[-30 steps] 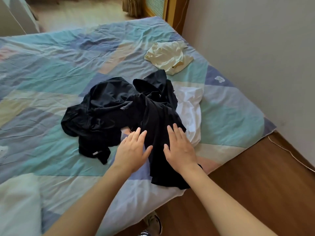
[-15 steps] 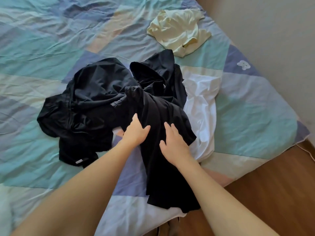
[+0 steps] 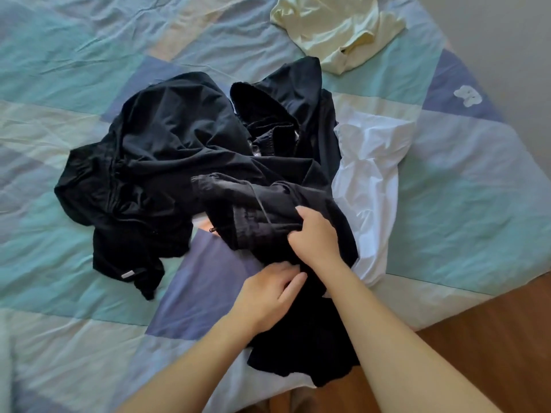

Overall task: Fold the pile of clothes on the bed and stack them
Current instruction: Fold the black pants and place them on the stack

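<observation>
1. Judging by the bed, 0 items are folded or stacked.
2. Right hand is clamped on the black garment at the black pile's near edge; left hand pinches it lower.
3. White garment right of the pile and yellow shirt beyond it wait untouched.

Both hands shifted from flat contact to grasping the black garment; camera closer and lower.

Right hand, previously flat on the black garment, now grips its bunched waistband, pulled up with a drawstring exposed. Left hand has dropped nearer the bed edge and pinches the same fabric lower down. Floor and wall now occupy less of the view.
</observation>
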